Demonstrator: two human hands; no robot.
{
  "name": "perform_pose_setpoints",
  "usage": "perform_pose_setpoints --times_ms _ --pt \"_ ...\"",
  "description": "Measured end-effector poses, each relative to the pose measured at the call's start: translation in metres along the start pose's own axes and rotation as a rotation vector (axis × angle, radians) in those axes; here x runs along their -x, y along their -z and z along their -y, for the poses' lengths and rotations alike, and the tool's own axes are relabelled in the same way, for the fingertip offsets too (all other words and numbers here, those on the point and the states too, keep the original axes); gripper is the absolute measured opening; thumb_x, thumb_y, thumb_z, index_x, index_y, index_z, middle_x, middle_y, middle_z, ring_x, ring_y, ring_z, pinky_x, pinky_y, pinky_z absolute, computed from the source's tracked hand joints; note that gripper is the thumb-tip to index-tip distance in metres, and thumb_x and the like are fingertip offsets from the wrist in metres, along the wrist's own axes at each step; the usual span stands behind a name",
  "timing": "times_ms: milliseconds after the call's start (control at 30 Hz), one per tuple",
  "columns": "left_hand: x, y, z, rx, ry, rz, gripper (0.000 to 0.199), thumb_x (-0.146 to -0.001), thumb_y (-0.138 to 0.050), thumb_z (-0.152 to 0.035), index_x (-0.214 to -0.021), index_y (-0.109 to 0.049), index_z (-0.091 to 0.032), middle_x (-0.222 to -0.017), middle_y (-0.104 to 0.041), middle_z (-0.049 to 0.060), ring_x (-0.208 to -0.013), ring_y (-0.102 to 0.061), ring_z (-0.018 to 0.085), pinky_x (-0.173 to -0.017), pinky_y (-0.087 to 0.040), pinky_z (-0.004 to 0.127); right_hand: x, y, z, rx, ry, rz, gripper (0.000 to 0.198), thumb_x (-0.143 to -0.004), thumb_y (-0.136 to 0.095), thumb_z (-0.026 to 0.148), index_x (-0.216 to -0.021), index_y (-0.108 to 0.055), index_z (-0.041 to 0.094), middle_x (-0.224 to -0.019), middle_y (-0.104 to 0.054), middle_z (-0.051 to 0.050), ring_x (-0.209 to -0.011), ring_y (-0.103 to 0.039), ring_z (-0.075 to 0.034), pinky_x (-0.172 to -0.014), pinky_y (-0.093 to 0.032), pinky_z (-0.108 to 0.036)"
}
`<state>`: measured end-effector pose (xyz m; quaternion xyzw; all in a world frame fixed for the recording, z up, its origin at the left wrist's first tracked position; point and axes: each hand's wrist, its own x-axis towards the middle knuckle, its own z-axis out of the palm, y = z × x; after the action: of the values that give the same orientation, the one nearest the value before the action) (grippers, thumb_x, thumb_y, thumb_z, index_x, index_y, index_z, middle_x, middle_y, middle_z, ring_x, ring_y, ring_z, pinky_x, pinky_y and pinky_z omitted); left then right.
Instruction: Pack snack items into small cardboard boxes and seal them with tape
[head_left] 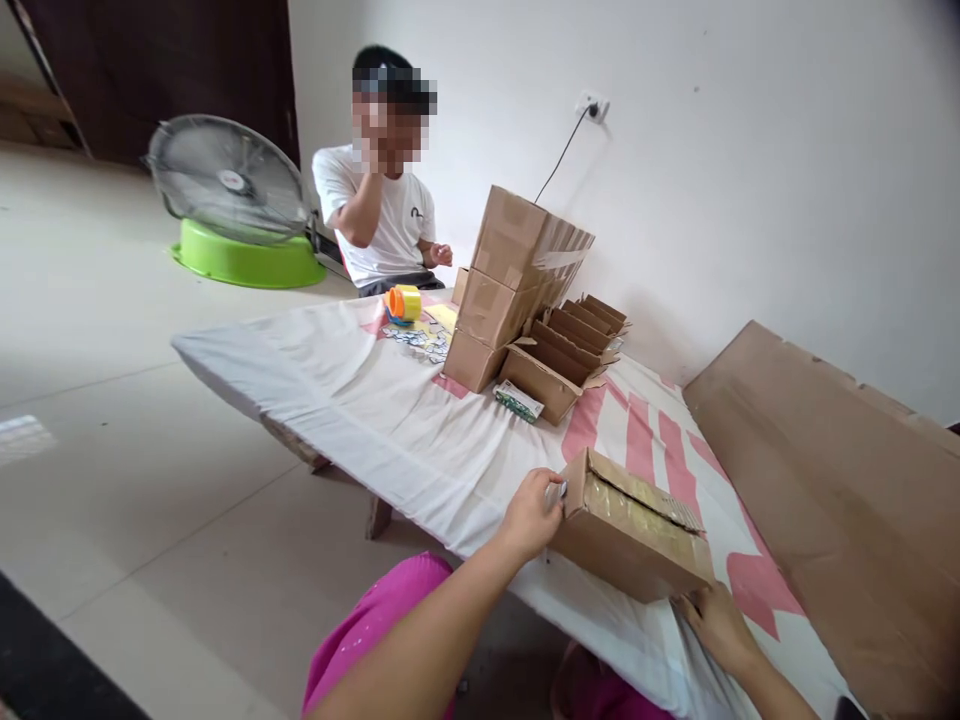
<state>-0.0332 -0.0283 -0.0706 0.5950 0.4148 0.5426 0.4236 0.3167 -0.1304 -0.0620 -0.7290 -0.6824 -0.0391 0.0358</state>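
Observation:
A closed cardboard box (630, 545) with shiny tape along its top seam lies at the near edge of the cloth-covered table. My left hand (532, 515) grips its left end, fingers bent round the corner. At the opposite end, my right hand (716, 622) has its fingers curled against the lower right corner; the fingertips are partly hidden. Beyond the box stand several open cardboard boxes (547, 385) with their flaps up. A small green and white packet (517, 402) lies beside the nearest of them.
Closed cartons (491, 290) are stacked in a row on the table (360, 400). Past them are a yellow-orange tape roll (403, 302) and scattered paper pieces (420, 343). A person in a white shirt (386, 225) sits behind. A large cardboard sheet (825, 480) leans at right; a fan (229, 180) stands left.

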Motion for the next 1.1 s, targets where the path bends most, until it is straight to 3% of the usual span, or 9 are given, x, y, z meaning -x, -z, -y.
perform_pose_setpoints --times_ms 167,367,467,600,700,767,833,933,1100 --pt "-0.002 -0.003 0.004 -0.247 -0.176 -0.094 0.017 -0.076 -0.059 -0.011 -0.088 -0.065 -0.02 -0.103 -0.061 0.006 -0.099 -0.059 0.022 -0.089 -0.05 0.04 0.002 0.005 0.009 -0.016 -0.045 -0.11 0.036 -0.08 -0.041 0.04 -0.096 -0.068 0.021 -0.104 -0.068 -0.014 -0.104 -0.061 -0.034 -0.093 -0.048 -0.049" --pt "-0.004 0.001 -0.004 -0.236 -0.217 -0.253 0.016 -0.081 -0.045 -0.008 -0.08 -0.056 -0.019 -0.082 -0.054 0.003 -0.078 -0.056 0.016 -0.071 -0.049 0.03 0.031 0.017 0.031 -0.213 -0.029 -0.351 0.035 -0.085 -0.045 0.049 -0.094 -0.062 0.02 -0.096 -0.066 -0.015 -0.098 -0.059 -0.033 -0.089 -0.046 -0.05" --pt "0.013 0.009 -0.024 -0.228 -0.465 -0.343 0.016 -0.086 -0.042 -0.009 -0.087 -0.054 -0.019 -0.081 -0.049 0.002 -0.075 -0.052 0.014 -0.068 -0.047 0.028 0.057 0.029 0.067 -0.421 -0.049 -0.389 0.032 -0.088 -0.047 0.051 -0.095 -0.061 0.022 -0.096 -0.065 -0.012 -0.098 -0.059 -0.03 -0.089 -0.046 -0.046" --pt "0.047 0.005 -0.048 -0.327 -0.926 -0.116 0.021 -0.084 -0.051 -0.009 -0.099 -0.058 -0.021 -0.077 -0.047 0.001 -0.069 -0.046 0.013 -0.062 -0.042 0.026 0.085 0.04 0.125 -0.893 -0.163 -0.169 0.043 -0.088 -0.043 0.062 -0.093 -0.061 0.023 -0.089 -0.065 -0.009 -0.088 -0.06 -0.026 -0.081 -0.048 -0.041" --pt "0.065 -0.008 -0.056 -0.397 -1.045 0.113 0.02 -0.085 -0.052 -0.01 -0.099 -0.06 -0.021 -0.075 -0.049 0.001 -0.068 -0.045 0.014 -0.062 -0.039 0.027 0.09 0.046 0.153 -1.333 -0.235 0.022 0.059 -0.085 -0.035 0.073 -0.088 -0.06 0.02 -0.076 -0.062 -0.005 -0.075 -0.058 -0.021 -0.074 -0.047 -0.036" --pt "0.071 -0.018 -0.058 -0.415 -1.068 0.241 0.018 -0.086 -0.051 -0.011 -0.098 -0.061 -0.021 -0.074 -0.05 0.001 -0.068 -0.046 0.014 -0.063 -0.039 0.027 0.091 0.05 0.16 -1.475 -0.282 0.084 0.054 -0.08 -0.048 0.073 -0.079 -0.057 0.019 -0.068 -0.058 -0.002 -0.067 -0.053 -0.017 -0.069 -0.044 -0.032" --pt "0.075 -0.025 -0.058 -0.41 -1.096 0.315 0.018 -0.087 -0.052 -0.011 -0.098 -0.061 -0.021 -0.074 -0.05 0.001 -0.069 -0.048 0.014 -0.064 -0.04 0.027 0.092 0.051 0.16 -1.466 -0.33 0.108 0.046 -0.075 -0.062 0.065 -0.073 -0.054 0.02 -0.063 -0.054 0.002 -0.062 -0.049 -0.014 -0.064 -0.041 -0.028" --pt "0.078 -0.032 -0.054 -0.379 -1.103 0.334 0.019 -0.086 -0.054 -0.01 -0.1 -0.059 -0.021 -0.076 -0.053 0.002 -0.071 -0.05 0.015 -0.067 -0.043 0.028 0.095 0.049 0.143 -1.257 -0.351 0.05 0.042 -0.076 -0.059 0.061 -0.072 -0.053 0.02 -0.061 -0.053 0.003 -0.059 -0.049 -0.013 -0.061 -0.041 -0.027" --pt "0.073 -0.033 -0.045 -0.234 -0.953 0.268 0.022 -0.084 -0.055 -0.005 -0.099 -0.054 -0.021 -0.087 -0.057 0.005 -0.078 -0.054 0.016 -0.07 -0.048 0.029 0.105 0.042 0.054 -0.803 -0.578 -0.256 0.044 -0.084 -0.038 0.059 -0.074 -0.055 0.02 -0.064 -0.055 0.0 -0.064 -0.052 -0.016 -0.063 -0.044 -0.029"
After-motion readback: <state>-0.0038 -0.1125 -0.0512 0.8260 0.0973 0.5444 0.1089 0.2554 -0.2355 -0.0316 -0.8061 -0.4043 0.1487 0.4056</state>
